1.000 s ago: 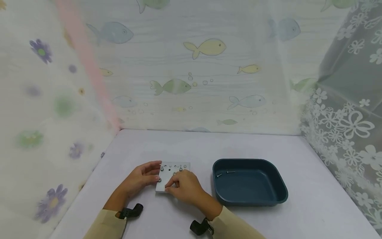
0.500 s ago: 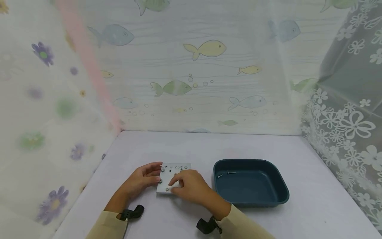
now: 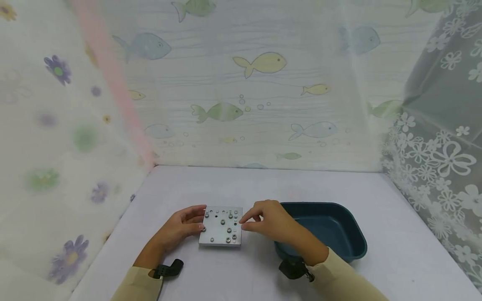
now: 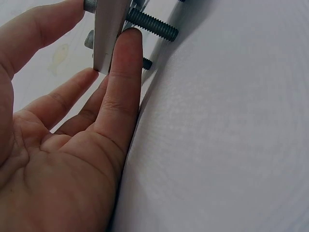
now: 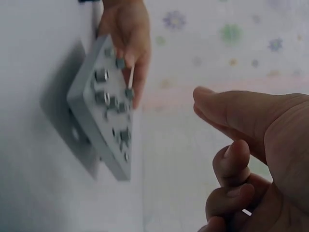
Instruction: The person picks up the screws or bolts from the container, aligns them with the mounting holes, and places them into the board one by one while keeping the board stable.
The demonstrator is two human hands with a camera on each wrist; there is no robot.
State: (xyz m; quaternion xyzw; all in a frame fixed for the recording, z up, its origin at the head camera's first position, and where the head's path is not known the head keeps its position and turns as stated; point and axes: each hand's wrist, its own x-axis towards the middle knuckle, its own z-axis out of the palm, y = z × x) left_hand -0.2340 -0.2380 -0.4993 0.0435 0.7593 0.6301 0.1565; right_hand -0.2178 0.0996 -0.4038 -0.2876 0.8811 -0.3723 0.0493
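My left hand (image 3: 174, 228) holds a silvery metal plate (image 3: 214, 230) at its left edge, thumb on top and fingers around the side. Socket-head screws (image 3: 223, 222) and small holes dot its upper face. From beneath, in the left wrist view, a dark threaded shank (image 4: 152, 23) sticks out beside a supporting finger. Just off the plate's right edge is my right hand (image 3: 276, 221), thumb and forefinger extended with a small gap and nothing visible between them. Its other fingers bend inward in the right wrist view; a tiny bright spot there is unclear.
A dark blue tray (image 3: 357, 240) stands on the right, partly covered by my right forearm. White cloth (image 3: 180, 179) covers the table. Patterned curtains (image 3: 211, 146) hang behind and at both sides.
My right hand has moved rightward from over the plate to beyond its right edge, uncovering several screws. It now hides the loose screws seen earlier in the tray. The left hand keeps its hold.
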